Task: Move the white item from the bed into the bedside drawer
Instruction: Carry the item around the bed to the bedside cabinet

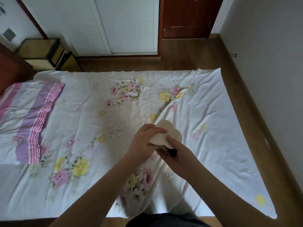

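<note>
The white item (165, 134) is a soft cream-white folded piece, lifted a little above the flowered bed sheet (101, 112). My left hand (144, 143) grips its left side from above. My right hand (177, 154) holds it from below and to the right, with a small dark part showing between the fingers. The bedside cabinet (41, 51) stands at the far left beyond the bed, and its drawer (68, 62) appears pulled open toward the right.
A striped pink and purple pillow (27, 118) lies at the bed's left end against a red-brown headboard (9, 71). White wardrobe doors (98, 25) and a brown door (188, 17) stand behind. Wooden floor (188, 54) runs around the bed.
</note>
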